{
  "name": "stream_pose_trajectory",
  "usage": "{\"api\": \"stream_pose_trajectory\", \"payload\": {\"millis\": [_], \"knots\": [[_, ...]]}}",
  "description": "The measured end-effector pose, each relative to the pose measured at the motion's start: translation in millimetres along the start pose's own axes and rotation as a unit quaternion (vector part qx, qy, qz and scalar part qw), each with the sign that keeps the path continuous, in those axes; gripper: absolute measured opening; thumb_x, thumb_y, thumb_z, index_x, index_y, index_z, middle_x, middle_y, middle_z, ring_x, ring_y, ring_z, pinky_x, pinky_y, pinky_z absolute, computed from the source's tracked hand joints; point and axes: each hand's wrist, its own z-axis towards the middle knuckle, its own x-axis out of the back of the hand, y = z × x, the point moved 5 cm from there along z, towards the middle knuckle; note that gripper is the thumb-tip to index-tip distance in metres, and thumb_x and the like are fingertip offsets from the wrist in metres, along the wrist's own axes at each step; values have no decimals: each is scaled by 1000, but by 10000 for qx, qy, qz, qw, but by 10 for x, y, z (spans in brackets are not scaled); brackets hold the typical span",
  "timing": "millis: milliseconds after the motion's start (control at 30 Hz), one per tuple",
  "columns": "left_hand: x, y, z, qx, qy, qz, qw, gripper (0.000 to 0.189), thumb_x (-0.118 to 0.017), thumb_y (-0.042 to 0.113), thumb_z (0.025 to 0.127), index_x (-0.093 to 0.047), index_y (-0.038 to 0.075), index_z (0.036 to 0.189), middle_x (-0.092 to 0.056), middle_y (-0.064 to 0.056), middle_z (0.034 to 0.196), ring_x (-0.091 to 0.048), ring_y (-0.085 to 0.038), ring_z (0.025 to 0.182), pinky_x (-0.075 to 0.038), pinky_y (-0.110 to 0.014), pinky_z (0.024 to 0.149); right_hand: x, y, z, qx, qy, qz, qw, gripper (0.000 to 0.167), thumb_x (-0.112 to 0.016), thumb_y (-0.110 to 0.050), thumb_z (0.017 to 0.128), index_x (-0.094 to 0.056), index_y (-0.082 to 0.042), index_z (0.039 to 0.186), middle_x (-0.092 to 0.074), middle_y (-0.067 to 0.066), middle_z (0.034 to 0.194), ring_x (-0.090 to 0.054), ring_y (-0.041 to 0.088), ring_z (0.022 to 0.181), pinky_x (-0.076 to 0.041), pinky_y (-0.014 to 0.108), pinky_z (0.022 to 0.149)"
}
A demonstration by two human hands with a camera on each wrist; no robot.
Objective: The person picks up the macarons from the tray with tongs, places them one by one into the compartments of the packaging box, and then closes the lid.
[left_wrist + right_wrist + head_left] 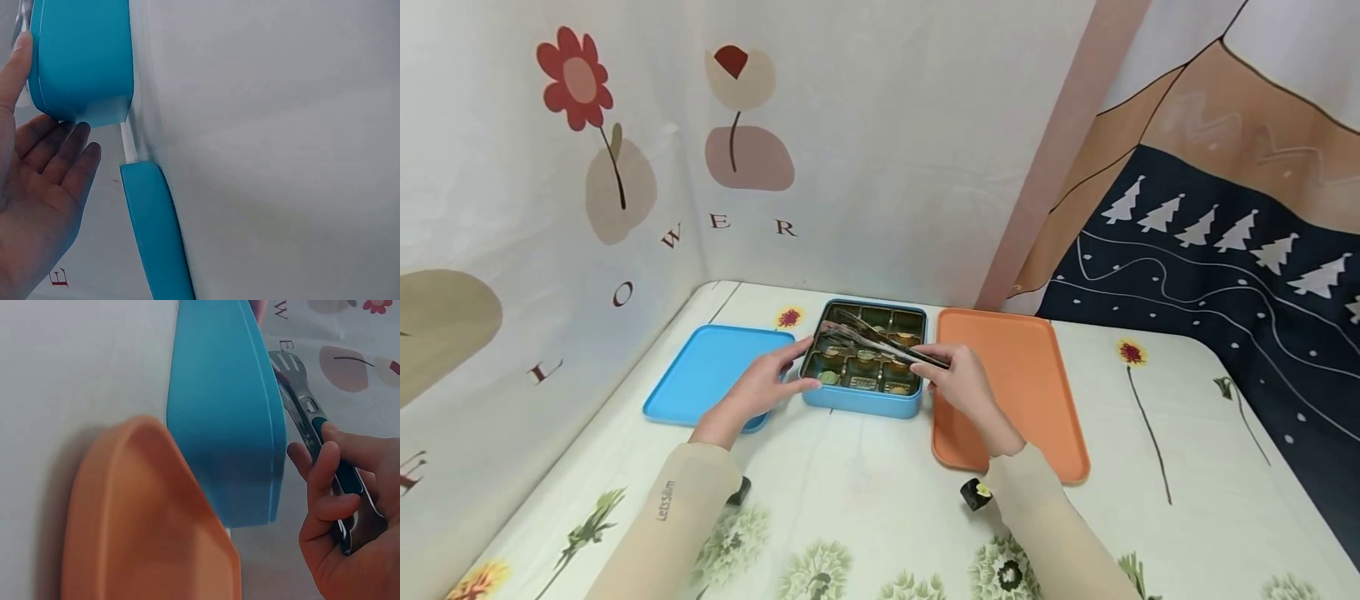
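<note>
A blue box (pixel 861 405) with a grid of dark, shiny compartments stands in the middle of the table. Small round pieces, some golden and one greenish, lie in several compartments; their kind is too small to tell. My left hand (pixel 760 385) rests against the box's left side, its thumb by the front corner and rim. In the left wrist view those fingers (pixel 69 153) are fairly straight. With my right hand (pixel 962 382) I grip metal tongs (pixel 307 406) with dark handles and a slotted end. They slant across the box top, tips toward the far left.
To the left lies a flat blue tray or lid (pixel 715 367), partly behind my left hand. An orange tray (pixel 1015 358) lies right of the box, under my right wrist. Printed fabric walls (pixel 880 125) rise behind and to the left of the table.
</note>
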Motion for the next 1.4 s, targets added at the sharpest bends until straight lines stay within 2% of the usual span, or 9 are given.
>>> {"api": "stream_pose_trajectory", "payload": {"millis": [167,433,533,767,933,1067,1233,1333,1400], "knots": [[-1,6,-9,0,16,13,10000,86,-72,42,89,-29,15,159,-33,-18,161,-38,-45,144,-37,-60,114,222,86,-110,94,314,210,9992,31,-74,-18,92,-73,-7,121,-73,23,88,-66,41,68,-43,20,47],[15,3,-37,17,44,-17,10000,85,-71,42,90,-29,15,159,-32,-20,161,-39,-45,142,-38,-60,113,776,303,-359,-67,1172,-54,9931,34,-76,-18,90,-72,-5,121,-74,16,88,-67,18,62,-44,19,50],[17,10,-41,-5,32,9,10000,85,-71,43,90,-28,15,159,-31,-20,161,-39,-45,142,-38,-60,113,1004,400,-483,-224,1479,-246,9884,35,-74,-19,91,-71,-3,123,-74,8,83,-67,10,62,-45,19,51],[25,18,-35,-27,56,-7,10000,85,-71,41,91,-28,14,159,-32,-21,161,-40,-45,142,-38,-59,113,1501,644,-795,-867,2110,-438,9727,42,-72,-25,93,-67,-2,129,-62,-27,65,-63,1,59,-43,18,50],[18,6,-26,-30,52,12,10000,85,-71,43,91,-28,14,159,-32,-21,161,-40,-45,142,-38,-59,113,1805,883,-998,-1433,2423,-667,9572,48,-70,-30,95,-63,-4,135,-60,-31,63,-60,0,58,-42,17,50],[11,-6,-17,-24,42,-4,10000,85,-71,43,91,-28,15,159,-31,-21,161,-40,-45,142,-39,-59,113,1974,1054,-1131,-1708,2284,-735,9556,57,-70,-36,94,-58,-3,140,-59,-34,65,-57,-3,62,-43,18,52],[9,5,-12,-65,36,15,10000,85,-70,43,91,-27,14,159,-31,-21,161,-41,-45,141,-39,-59,113,2088,1264,-1260,-1851,1560,-870,9664,68,-70,-42,93,-52,2,143,-56,-36,79,-51,-6,69,-46,20,58],[11,19,-14,-71,46,16,10000,85,-71,42,91,-28,14,159,-32,-21,161,-41,-45,141,-39,-59,112,2123,1368,-1311,-1948,1079,-1142,9682,71,-69,-44,93,-51,2,144,-71,-11,105,-46,-15,78,-45,15,64],[7,26,-13,-83,51,31,9999,85,-71,42,91,-28,14,159,-33,-21,160,-41,-46,141,-40,-59,112,2136,1414,-1330,-1954,819,-1359,9678,70,-69,-42,94,-50,4,143,-69,15,124,-56,-7,90,-45,12,68]]}}
